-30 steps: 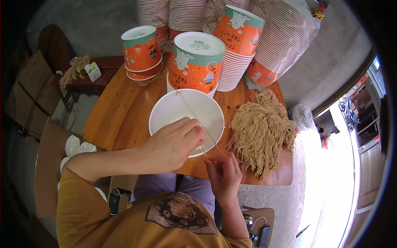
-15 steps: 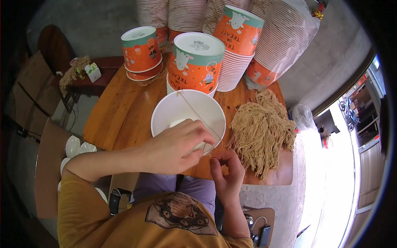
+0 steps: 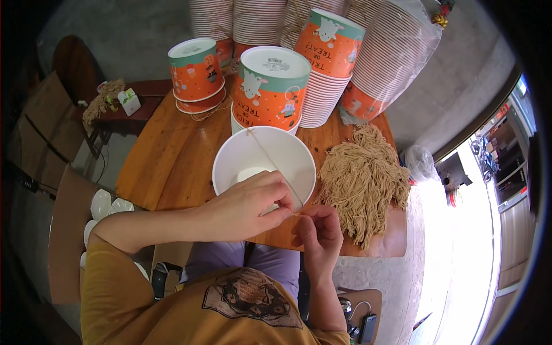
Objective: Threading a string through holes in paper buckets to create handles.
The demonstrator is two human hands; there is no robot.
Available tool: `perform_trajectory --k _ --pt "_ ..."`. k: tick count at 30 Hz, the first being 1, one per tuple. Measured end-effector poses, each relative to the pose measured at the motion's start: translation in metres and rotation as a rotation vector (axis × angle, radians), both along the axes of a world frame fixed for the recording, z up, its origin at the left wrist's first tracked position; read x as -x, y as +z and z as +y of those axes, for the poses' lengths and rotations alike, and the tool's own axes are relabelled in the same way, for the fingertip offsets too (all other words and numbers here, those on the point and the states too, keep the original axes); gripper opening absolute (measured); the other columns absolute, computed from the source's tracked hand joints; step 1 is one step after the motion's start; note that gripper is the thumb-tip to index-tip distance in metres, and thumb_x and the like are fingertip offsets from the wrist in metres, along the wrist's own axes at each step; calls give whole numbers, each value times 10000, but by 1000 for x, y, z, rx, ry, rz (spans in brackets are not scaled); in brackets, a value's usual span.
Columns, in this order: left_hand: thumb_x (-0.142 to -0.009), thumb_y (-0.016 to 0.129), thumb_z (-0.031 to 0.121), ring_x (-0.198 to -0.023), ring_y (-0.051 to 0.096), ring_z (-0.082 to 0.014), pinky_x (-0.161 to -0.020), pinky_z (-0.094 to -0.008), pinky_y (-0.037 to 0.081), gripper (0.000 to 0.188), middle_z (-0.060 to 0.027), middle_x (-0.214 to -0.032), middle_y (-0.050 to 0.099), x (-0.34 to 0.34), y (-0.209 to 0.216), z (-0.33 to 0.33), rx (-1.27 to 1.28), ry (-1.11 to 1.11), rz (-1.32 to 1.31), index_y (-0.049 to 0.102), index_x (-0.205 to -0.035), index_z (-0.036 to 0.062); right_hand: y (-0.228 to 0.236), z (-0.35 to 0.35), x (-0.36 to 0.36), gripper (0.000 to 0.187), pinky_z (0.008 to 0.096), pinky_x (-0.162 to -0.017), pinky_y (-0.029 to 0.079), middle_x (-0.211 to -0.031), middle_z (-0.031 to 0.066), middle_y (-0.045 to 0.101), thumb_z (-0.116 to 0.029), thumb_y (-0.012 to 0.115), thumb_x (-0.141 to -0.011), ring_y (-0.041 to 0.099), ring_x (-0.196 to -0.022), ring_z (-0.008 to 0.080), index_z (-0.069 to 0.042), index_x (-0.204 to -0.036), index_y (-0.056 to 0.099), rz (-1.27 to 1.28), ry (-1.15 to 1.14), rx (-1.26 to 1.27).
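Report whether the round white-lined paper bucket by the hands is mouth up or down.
Mouth up: the round white-lined paper bucket shows its open rim and inner floor from above. Any slight tilt, I cannot tell.

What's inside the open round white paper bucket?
In the bucket, white wall and part of its bottom show; a thin tan cord crosses its mouth. What the left hand covers on the near side cannot be seen.
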State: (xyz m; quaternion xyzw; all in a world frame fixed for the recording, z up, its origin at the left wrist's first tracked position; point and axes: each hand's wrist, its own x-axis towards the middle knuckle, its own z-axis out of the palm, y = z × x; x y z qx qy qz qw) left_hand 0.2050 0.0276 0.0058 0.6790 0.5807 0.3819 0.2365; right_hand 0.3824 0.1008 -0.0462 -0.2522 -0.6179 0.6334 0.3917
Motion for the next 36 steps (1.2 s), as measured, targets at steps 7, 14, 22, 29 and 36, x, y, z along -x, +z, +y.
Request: perform_trajectory --k 7,14,22,29,36 --pt "-880 598 154 -929 557 -285 -819 -385 457 130 -102 -935 538 -2 0 1 -47 17 57 578 -907 28 -2 -1 4 162 221 -573 530 -757 64 668 -17 577 -924 670 -685 103 -19 -1067 503 -52 15 -111" --pt "-871 595 147 -930 557 -298 -814 -398 460 127 -109 -940 540 -3 -1 1 -87 16 109 570 -899 26 -3 -3 6 123 233 -568 540 -726 51 664 4 596 -894 675 -642 100 -15 -1003 544 -148 -52 -329" --pt "-853 604 143 -925 556 -310 -805 -417 465 133 -118 -933 539 -5 -3 2 -111 29 158 564 -891 23 -10 0 8 212 254 -526 520 -659 66 638 9 654 -804 651 -561 116 -49 -984 559 -222 -158 -613" --pt "-834 605 145 -913 556 -308 -788 -418 471 137 -119 -919 535 -6 -1 2 -122 35 185 557 -866 20 -7 -1 9 184 269 -520 528 -695 72 648 10 646 -816 666 -588 162 -31 -952 529 -244 -185 -733" --pt "-806 616 140 -889 554 -304 -774 -412 476 142 -121 -905 529 -7 -1 2 -149 36 234 545 -836 21 -4 1 9 221 300 -456 469 -628 45 602 -8 688 -775 601 -487 181 -61 -935 545 -232 -244 -941"
